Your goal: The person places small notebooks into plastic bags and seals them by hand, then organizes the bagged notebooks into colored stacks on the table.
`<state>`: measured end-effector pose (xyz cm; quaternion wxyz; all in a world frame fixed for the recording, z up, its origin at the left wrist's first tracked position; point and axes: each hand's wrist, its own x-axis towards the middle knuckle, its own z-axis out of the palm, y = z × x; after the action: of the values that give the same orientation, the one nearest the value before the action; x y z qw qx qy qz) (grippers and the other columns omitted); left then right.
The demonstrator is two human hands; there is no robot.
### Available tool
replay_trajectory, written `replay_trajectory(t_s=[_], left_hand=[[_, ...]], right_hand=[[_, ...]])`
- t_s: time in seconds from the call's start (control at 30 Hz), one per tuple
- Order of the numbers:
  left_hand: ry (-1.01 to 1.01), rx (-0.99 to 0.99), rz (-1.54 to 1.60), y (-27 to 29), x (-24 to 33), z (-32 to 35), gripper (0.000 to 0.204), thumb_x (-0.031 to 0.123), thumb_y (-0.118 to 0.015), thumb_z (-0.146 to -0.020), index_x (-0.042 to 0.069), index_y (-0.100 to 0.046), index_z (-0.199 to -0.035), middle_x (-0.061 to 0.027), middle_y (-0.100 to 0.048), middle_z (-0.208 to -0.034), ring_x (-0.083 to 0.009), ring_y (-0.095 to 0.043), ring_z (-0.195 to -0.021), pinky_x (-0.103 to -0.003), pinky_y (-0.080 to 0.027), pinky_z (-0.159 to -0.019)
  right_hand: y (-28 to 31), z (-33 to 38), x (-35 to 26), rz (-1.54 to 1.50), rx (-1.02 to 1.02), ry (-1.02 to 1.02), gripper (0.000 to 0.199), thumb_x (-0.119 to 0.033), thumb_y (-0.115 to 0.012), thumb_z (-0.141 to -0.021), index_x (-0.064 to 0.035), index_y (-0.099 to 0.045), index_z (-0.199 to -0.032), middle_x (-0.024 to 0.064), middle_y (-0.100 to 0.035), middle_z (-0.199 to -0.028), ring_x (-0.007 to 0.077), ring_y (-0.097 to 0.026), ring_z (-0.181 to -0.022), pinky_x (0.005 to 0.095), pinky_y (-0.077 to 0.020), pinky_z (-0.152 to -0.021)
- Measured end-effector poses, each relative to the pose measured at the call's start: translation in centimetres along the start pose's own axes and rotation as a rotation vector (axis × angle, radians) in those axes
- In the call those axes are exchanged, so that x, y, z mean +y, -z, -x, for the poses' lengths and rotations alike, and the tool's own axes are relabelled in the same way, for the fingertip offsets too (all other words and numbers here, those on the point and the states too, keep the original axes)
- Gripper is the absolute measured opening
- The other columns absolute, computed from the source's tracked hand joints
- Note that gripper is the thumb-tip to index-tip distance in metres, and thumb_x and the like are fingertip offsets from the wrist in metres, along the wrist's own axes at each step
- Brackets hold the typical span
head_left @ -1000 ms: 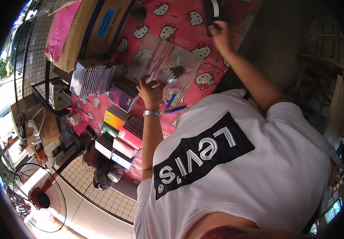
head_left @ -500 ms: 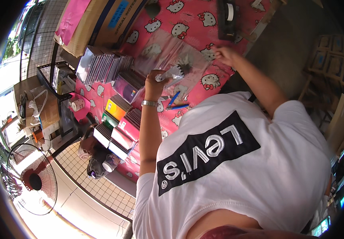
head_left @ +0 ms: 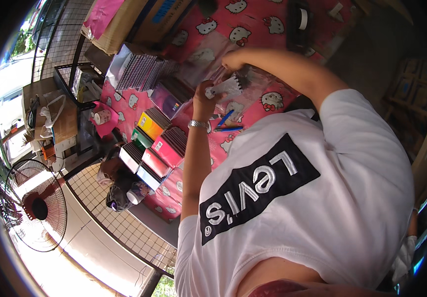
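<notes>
My left hand (head_left: 205, 99), a watch on its wrist, is closed round a small whitish, partly see-through thing with a dark toothed edge (head_left: 230, 87); its exact kind I cannot make out. Just beyond it, my right hand (head_left: 233, 60) is closed with the fingers curled down over clear plastic film (head_left: 201, 67). Whatever lies between those fingers is hidden. More of the film spreads under and beside both hands. Close to my left wrist, a blue-handled tool (head_left: 226, 119) rests on the pink cloth. Left of that wrist stands a stack of purple-covered spiral notebooks (head_left: 166, 101).
A long row of spiral notebooks (head_left: 141, 69) and smaller coloured notebook stacks (head_left: 161, 141) fill the table's left side. Cardboard boxes (head_left: 124, 24) stand behind them. At the far right of the table is a black tape dispenser (head_left: 300, 22). A fan (head_left: 37, 208) stands lower left.
My right hand has swung left from the table's right side, over the film to beside my left hand. My left hand still grips the toothed thing. The whole view has shifted slightly.
</notes>
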<state>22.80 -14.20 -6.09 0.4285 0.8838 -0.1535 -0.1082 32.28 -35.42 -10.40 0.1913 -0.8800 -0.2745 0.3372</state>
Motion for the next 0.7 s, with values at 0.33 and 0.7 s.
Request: replay_trajectory(t_s=[0.33,0.7], left_hand=[[0.676,-0.252,0.887,-6.2,-6.9,11.3,0.040,0.023,-0.066,-0.087,-0.004,-0.055,-0.115,-0.0120,-0.062,-0.105,-0.0179,-0.063,-0.090,-0.030,-0.054,-0.071],[0.241,0.045,0.710,-1.1,-1.5,7.9,0.074,0.000,-0.063,-0.080,0.003,-0.026,-0.144,-0.0163,-0.048,-0.134,-0.0240,-0.051,-0.119,-0.034,-0.044,-0.096]], right_hand=[[-2.4,7.4,-10.7,-0.105,0.511,0.453,0.079,-0.021,-0.077,-0.066,-0.0137,-0.042,-0.137,0.0137,-0.059,-0.111,0.0290,-0.056,-0.109,0.0396,-0.0471,-0.092],[-6.0,10.7,-7.3,-0.011,0.663,0.252,0.082,-0.050,-0.074,-0.072,-0.0005,-0.046,-0.131,0.0173,-0.049,-0.127,0.0311,-0.056,-0.109,0.0393,-0.0484,-0.086]])
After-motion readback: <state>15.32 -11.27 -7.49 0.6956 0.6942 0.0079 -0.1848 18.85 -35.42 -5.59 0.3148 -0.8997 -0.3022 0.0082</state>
